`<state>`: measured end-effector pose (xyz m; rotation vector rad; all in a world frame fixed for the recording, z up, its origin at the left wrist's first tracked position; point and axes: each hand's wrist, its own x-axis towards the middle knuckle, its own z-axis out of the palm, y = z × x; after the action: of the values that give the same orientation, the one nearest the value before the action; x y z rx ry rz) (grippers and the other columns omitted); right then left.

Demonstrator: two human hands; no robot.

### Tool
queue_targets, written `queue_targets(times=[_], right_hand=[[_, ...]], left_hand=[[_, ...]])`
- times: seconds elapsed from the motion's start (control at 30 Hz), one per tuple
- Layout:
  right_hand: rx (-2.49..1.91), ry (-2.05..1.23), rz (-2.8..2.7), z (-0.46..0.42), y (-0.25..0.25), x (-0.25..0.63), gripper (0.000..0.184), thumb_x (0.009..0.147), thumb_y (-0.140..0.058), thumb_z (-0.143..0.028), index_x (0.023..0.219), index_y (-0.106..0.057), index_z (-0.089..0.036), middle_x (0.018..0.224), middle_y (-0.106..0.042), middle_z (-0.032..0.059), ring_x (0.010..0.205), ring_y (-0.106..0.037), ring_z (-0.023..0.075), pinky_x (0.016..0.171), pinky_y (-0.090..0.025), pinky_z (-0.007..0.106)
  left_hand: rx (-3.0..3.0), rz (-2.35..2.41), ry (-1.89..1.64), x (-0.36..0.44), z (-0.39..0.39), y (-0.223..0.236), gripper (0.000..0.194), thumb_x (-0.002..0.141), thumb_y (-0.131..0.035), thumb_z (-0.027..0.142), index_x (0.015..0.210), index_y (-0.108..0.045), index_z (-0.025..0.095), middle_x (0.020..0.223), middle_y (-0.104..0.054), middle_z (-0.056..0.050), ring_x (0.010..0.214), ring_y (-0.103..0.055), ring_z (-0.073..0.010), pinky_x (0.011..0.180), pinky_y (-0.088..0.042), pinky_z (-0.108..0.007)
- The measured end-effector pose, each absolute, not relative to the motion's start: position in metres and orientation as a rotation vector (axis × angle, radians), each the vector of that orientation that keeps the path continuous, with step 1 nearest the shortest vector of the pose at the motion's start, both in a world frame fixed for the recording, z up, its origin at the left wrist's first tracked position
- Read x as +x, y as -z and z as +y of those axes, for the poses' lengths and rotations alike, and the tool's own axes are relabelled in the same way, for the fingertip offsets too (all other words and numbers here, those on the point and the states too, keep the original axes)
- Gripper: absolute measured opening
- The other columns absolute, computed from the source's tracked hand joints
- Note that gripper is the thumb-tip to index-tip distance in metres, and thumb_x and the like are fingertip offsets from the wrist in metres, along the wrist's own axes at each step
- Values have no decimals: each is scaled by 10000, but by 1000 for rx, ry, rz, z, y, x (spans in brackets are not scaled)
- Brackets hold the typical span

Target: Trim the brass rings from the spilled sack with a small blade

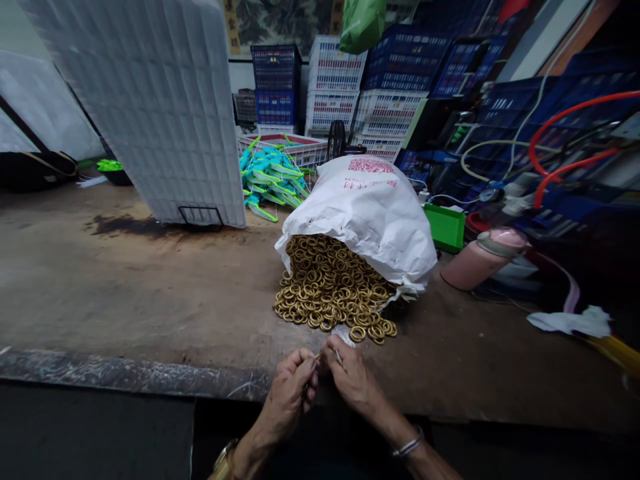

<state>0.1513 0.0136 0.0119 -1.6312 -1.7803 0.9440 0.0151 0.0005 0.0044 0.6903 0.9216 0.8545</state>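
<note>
My left hand [295, 383] is closed in a pinch just past the table's front edge. A bit of gold-coloured metal [317, 357], seemingly a ring seen edge-on, shows at its fingertips. Close beside it, my right hand [349, 373] is also closed, its fingertips almost meeting the left ones. A thin pale sliver [339, 357] sticks out between its fingers; its kind cannot be made out. Just beyond both hands, a heap of gold-coloured metal rings [335, 287] spills from the mouth of a white woven sack [373, 207] lying on its side.
The wooden table [200, 293] bears a tall white panel [185, 120] on a wire stand and a pile of turquoise-green pieces [273, 173]. On the right are a pink bottle [483, 260], a green tray [444, 227] and an orange hose [537, 150]. Stacked crates [335, 63] stand behind.
</note>
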Motion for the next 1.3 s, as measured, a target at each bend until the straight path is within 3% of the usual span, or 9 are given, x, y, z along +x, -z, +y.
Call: queue_targets(times=[0.17, 0.37, 0.83, 0.97, 1.1, 1.3], right_hand=[[-1733, -797, -2179, 5, -10, 151, 274, 649, -386, -74, 863, -509, -193, 684, -585, 7, 624, -520, 140, 573, -287, 231], [-1767, -727, -2278, 6, -11, 150, 334, 655, -374, -63, 938, -503, -183, 729, -620, 27, 634, -543, 146, 568, -270, 237], [-1842, -713, -2346, 1, -19, 150, 357, 638, -372, -73, 959, -492, -176, 739, -605, 28, 668, -532, 161, 572, -264, 246], [-1905, -696, -2335, 4, -11, 157, 360, 649, -390, -77, 979, -499, -173, 722, -607, 27, 668, -535, 160, 560, -257, 242], [-2111, -471, -2173, 11, -9, 173, 299, 703, -401, -66, 959, -516, -167, 686, -626, 40, 621, -557, 163, 538, -244, 248], [-2151, -229, -1978, 24, -8, 195, 272, 794, -430, -134, 1053, -474, -201, 803, -661, 45, 680, -596, 165, 562, -275, 243]], left_hand=[[765, 980, -868, 15, 0, -6, 373, 720, -542, 539, 715, -400, 195, 524, -426, 87, 382, -326, -25, 363, -226, -139], [835, 1048, -878, 15, 0, -13, 419, 677, -550, 576, 658, -387, 190, 497, -407, 87, 382, -298, -25, 365, -212, -145], [971, 1057, -893, 10, -3, -8, 360, 754, -503, 518, 646, -411, 187, 525, -415, 70, 409, -331, -40, 384, -242, -159], [971, 993, -841, 6, -11, -12, 343, 763, -523, 490, 657, -417, 181, 525, -421, 66, 414, -345, -36, 371, -234, -144], [829, 828, -785, 5, -15, -18, 293, 775, -536, 453, 707, -437, 186, 514, -457, 63, 366, -335, -33, 332, -218, -140], [589, 739, -866, 9, -4, -20, 266, 788, -532, 405, 734, -513, 145, 741, -560, -21, 437, -392, -36, 346, -273, -148]])
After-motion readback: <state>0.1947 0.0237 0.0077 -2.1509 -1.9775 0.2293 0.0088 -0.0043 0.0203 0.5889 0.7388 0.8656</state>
